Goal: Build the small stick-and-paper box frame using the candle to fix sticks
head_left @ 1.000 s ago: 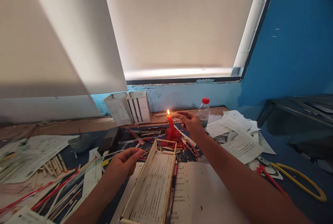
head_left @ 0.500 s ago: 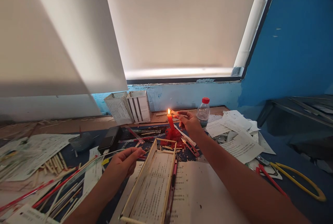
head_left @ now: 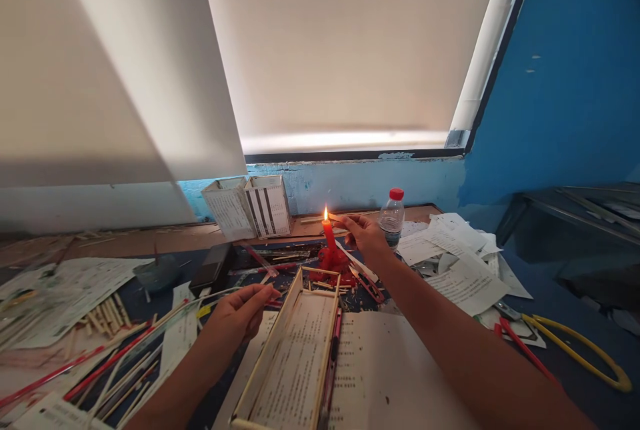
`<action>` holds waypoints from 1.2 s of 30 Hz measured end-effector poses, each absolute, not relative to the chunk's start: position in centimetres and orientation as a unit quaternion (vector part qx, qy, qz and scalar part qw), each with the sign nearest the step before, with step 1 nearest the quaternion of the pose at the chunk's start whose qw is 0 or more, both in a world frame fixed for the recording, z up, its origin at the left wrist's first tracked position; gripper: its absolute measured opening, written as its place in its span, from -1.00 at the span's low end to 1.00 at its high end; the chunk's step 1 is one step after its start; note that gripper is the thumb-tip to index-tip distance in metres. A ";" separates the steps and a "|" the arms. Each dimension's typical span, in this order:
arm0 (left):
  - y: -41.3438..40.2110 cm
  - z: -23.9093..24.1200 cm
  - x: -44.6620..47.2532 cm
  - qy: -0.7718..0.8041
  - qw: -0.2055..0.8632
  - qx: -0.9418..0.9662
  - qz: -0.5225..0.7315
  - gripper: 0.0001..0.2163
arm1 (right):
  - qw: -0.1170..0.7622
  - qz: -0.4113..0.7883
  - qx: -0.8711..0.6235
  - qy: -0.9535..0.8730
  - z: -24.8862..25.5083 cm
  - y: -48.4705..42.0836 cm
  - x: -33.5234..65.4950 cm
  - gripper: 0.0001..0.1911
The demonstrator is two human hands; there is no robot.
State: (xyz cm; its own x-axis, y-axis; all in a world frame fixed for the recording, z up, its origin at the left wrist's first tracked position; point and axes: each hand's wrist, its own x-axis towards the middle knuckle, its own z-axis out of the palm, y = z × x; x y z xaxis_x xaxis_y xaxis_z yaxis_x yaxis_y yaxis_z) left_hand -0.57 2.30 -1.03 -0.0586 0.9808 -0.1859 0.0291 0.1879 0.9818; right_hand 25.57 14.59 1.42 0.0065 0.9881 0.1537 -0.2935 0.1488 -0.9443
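A lit red candle (head_left: 328, 235) stands in a mound of red wax behind an open frame of thin sticks (head_left: 280, 343) with a printed paper panel. My right hand (head_left: 367, 238) reaches to the flame's right side, thumb and fingers pinched; whatever is between them is too small to make out. To the left of the frame, my left hand (head_left: 243, 317) is closed in a pinch, its fingertips close to the frame's upper left side. What it holds is hidden. A pale flexible strip (head_left: 173, 319) runs up to the left hand, but I cannot tell if it is gripped.
Two paper-covered boxes (head_left: 267, 207) stand by the wall. A red-capped bottle (head_left: 393, 220) and loose papers (head_left: 463, 257) are at right, with yellow-handled scissors (head_left: 580, 343). Several cut sticks (head_left: 107, 313) and a small bowl (head_left: 157, 273) lie left. An open book (head_left: 390, 370) lies under the frame.
The candle flame stands taller. My right hand stays beside it with only a slight shift of the fingers; the left hand and the stick frame hold nearly the same place.
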 end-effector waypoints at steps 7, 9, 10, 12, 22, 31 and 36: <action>2.2 -0.9 -0.5 0.558 0.528 0.449 0.457 -0.51 | 0.605 0.533 -0.377 -0.455 1.2 14.8 25.7 -0.69; 2.1 -0.8 -0.5 0.557 0.529 0.449 0.456 -0.51 | 0.604 0.536 -0.375 -0.455 1.2 14.8 25.7 -0.67; 2.1 -0.8 -0.5 0.557 0.529 0.450 0.455 -0.50 | 0.603 0.539 -0.372 -0.456 1.3 14.7 25.7 -0.66; 2.1 -0.8 -0.6 0.557 0.528 0.451 0.455 -0.50 | 0.602 0.545 -0.365 -0.455 1.3 14.6 25.6 -0.63; 2.0 -0.6 -0.5 0.557 0.522 0.452 0.461 -0.52 | 0.602 0.554 -0.361 -0.447 1.2 14.8 25.6 -0.60; 2.0 -0.7 -0.3 0.559 0.516 0.452 0.465 -0.56 | 0.599 0.558 -0.364 -0.445 1.5 14.6 25.6 -0.64; 2.0 -0.6 -0.3 0.566 0.515 0.450 0.461 -0.54 | 0.601 0.563 -0.356 -0.441 1.6 14.4 25.5 -0.63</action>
